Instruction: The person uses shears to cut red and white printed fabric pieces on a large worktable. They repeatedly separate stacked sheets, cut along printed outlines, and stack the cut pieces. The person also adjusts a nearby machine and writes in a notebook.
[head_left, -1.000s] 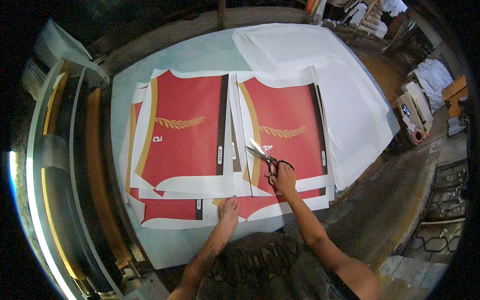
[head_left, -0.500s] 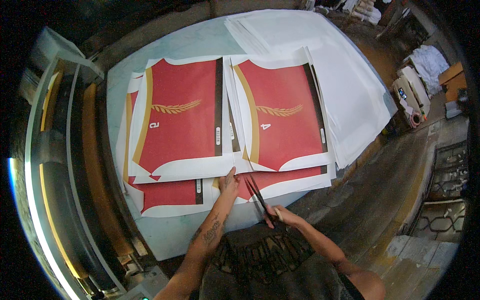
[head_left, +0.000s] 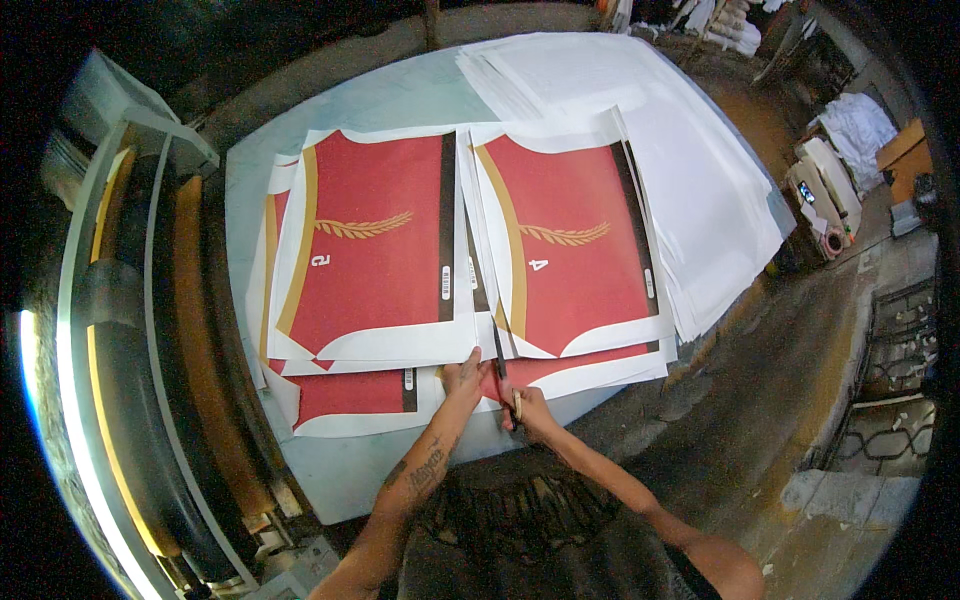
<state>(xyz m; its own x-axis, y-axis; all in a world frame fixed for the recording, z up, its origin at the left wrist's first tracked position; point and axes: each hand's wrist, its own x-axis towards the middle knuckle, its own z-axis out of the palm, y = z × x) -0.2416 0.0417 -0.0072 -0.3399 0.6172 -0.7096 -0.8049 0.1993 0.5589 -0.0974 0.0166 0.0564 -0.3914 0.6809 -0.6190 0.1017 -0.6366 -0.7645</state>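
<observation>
Printed sheets in red with gold stripes, gold leaf motifs and white margins lie in overlapping stacks, one pile left and one right. My left hand pinches the front edge of the upper left sheet beside the gap between the piles. Just right of it my right hand grips dark scissors, whose blades point away from me at the paper edge in that gap. Whether the paper is between the blades is unclear.
The pale table carries a pile of blank white sheets at right rear. A machine with long rollers stands along the left. White bundled cloth, boxes and a phone lie on the right. A metal grille is at far right.
The scissors have moved from over the right red print down and toward me to the gap between the piles, turning upright. My left hand has shifted slightly up to the upper sheet's edge.
</observation>
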